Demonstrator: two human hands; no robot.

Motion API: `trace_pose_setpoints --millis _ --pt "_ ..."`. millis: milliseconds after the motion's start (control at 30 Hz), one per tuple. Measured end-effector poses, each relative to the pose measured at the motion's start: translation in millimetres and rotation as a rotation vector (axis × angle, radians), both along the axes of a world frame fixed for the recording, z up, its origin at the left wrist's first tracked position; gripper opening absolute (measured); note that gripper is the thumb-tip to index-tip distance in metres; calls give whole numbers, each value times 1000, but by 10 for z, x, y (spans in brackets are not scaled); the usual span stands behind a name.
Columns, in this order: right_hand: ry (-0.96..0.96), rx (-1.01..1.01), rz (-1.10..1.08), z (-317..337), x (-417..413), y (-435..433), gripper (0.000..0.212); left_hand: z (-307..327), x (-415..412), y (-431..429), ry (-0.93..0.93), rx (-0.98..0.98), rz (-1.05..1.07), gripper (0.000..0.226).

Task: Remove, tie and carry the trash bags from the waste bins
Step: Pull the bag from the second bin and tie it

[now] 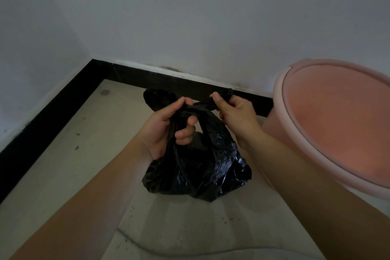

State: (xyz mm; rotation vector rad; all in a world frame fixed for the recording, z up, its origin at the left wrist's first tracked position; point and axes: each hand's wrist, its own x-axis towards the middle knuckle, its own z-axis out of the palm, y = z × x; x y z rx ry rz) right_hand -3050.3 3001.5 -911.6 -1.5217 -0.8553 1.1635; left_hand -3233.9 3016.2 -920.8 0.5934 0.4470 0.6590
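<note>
A small black trash bag (198,171) hangs above the floor in the middle of the view, its bulging body shiny and creased. My left hand (166,126) grips one twisted end of the bag's top, with a loose flap sticking up behind it. My right hand (234,112) pinches the other twisted end and holds it out to the right. The two ends cross between my hands. A pink round waste bin (282,91) stands at the right, with no bag visible inside it.
The room is dim. White walls meet in a corner at the back left, with a black skirting board (52,116) along the bottom. The pale floor (109,133) shows several dark specks. The bin stands close to the back wall.
</note>
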Motion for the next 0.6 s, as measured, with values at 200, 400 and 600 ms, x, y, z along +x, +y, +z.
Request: trace_pose_setpoints --millis 200,400,600 --pt "86 187 0 259 -28 -16 16 16 -38 3 200 36 76 16" --pt "282 152 254 271 -85 -264 10 84 -100 156 340 5 176 33" --pt "-43 44 469 173 9 -293 28 103 -146 186 344 70 339 38"
